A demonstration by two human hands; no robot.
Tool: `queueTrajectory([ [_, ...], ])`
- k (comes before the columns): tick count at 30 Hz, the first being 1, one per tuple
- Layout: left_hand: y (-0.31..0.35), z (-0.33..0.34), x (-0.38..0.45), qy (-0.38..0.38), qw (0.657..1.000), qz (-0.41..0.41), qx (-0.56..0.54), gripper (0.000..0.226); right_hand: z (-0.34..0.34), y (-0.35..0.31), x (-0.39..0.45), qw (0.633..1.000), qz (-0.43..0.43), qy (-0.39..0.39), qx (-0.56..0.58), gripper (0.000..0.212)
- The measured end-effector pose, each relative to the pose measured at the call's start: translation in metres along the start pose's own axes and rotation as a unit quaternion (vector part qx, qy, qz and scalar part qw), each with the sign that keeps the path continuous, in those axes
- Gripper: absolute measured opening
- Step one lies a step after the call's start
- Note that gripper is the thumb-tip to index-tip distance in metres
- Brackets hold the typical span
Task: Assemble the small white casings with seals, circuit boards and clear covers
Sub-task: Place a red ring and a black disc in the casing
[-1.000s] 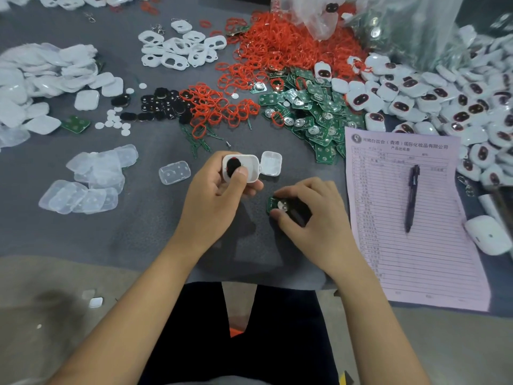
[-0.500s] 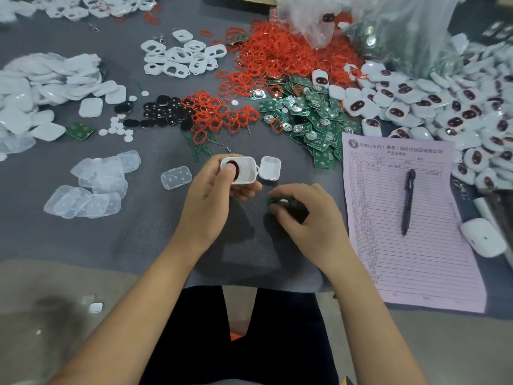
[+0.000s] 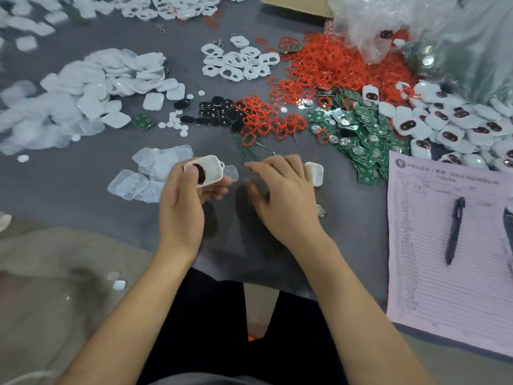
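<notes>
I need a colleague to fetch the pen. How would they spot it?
Find the pale pink printed form at the grey table's right edge. The slim black pen lies on it, nearly upright in view: the only long dark thing there, unlike the small parts heaped nearby.

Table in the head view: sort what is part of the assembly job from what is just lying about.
Job: white casing held in left hand; red seals; green circuit boards; clear covers; right hand.
Lying about: pen; printed form; plastic bag.
</notes>
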State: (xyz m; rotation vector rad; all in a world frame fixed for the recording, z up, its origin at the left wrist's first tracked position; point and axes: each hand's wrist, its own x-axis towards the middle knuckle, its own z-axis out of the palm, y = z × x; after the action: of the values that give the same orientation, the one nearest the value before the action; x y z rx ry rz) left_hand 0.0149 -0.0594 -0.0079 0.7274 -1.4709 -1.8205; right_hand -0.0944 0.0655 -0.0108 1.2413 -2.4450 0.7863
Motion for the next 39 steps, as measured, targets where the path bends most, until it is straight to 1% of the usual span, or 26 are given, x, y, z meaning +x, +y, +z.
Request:
queueTrajectory([
  [3, 0.003, -0.009, 0.007, 0.024, 0.998, -0.026, -0.048, 0.03, 0.016, -0.011, 0.017, 0.998, -0.004, -0.052, -0.031, 0.041],
  [5, 0.004, -0.011, 0.009, 0.031, 0.997, -0.035, -0.067, 0.029, 0.021, -0.014, 0.025, 0.996, -0.013, -0.078, -0.045, 0.043],
  [8, 0.004, -0.01, 0.01, 0.032, 0.996, -0.042, -0.07, 0.027, 0.021, -0.014, 0.032, 0.993, -0.046, -0.105, -0.032, 0.037],
  [10, 0.005, -0.009, 0.009, 0.034, 0.996, -0.043, -0.071, 0.027, 0.017, -0.012, 0.036, 0.987, -0.066, -0.144, -0.016, 0.033],
  [12, 0.006, -0.008, 0.01, 0.035, 0.996, -0.045, -0.069, 0.027, 0.013, -0.012, 0.041, 0.984, -0.056, -0.171, 0.011, 0.025],
  [13, 0.006, -0.007, 0.01, 0.032, 0.996, -0.049, -0.066, 0.027, 0.01, -0.011, 0.043, 0.984, -0.041, -0.17, 0.024, 0.019],
  [15, 0.007, -0.001, 0.012, 0.018, 0.995, -0.067, -0.067, 0.03, -0.001, -0.005, 0.041, 0.988, 0.018, -0.135, 0.076, 0.01],
  [17, 0.008, 0.013, 0.012, -0.016, 0.99, -0.106, -0.086, 0.035, -0.016, 0.007, 0.033, 0.978, 0.087, -0.077, 0.171, 0.012],
  [20, 0.01, 0.043, 0.009, -0.096, 0.972, -0.175, -0.121, 0.039, -0.043, 0.026, 0.019, 0.941, 0.147, 0.016, 0.304, 0.024],
  [22, 0.01, 0.065, 0.004, -0.143, 0.955, -0.219, -0.142, 0.04, -0.058, 0.039, 0.01, 0.917, 0.186, 0.084, 0.342, 0.023],
  [25, 0.006, 0.092, -0.003, -0.193, 0.937, -0.258, -0.138, 0.044, -0.071, 0.055, -0.001, 0.889, 0.242, 0.141, 0.362, 0.018],
  [27, 0.002, 0.103, -0.006, -0.219, 0.932, -0.261, -0.123, 0.043, -0.073, 0.062, -0.009, 0.876, 0.26, 0.16, 0.374, 0.01],
  [29, -0.002, 0.106, -0.009, -0.242, 0.929, -0.257, -0.113, 0.041, -0.071, 0.065, -0.017, 0.864, 0.267, 0.175, 0.388, 0.011],
  [32, -0.008, 0.103, -0.009, -0.261, 0.927, -0.242, -0.122, 0.039, -0.063, 0.065, -0.029, 0.861, 0.27, 0.183, 0.389, 0.024],
  [33, -0.01, 0.1, -0.008, -0.263, 0.926, -0.238, -0.131, 0.039, -0.059, 0.066, -0.033, 0.862, 0.271, 0.189, 0.384, 0.024],
  [36, -0.014, 0.093, -0.01, -0.276, 0.925, -0.219, -0.141, 0.041, -0.052, 0.065, -0.041, 0.869, 0.265, 0.229, 0.349, 0.013],
  [39, -0.017, 0.091, -0.012, -0.278, 0.929, -0.204, -0.134, 0.042, -0.05, 0.063, -0.043, 0.842, 0.275, 0.272, 0.377, 0.007],
])
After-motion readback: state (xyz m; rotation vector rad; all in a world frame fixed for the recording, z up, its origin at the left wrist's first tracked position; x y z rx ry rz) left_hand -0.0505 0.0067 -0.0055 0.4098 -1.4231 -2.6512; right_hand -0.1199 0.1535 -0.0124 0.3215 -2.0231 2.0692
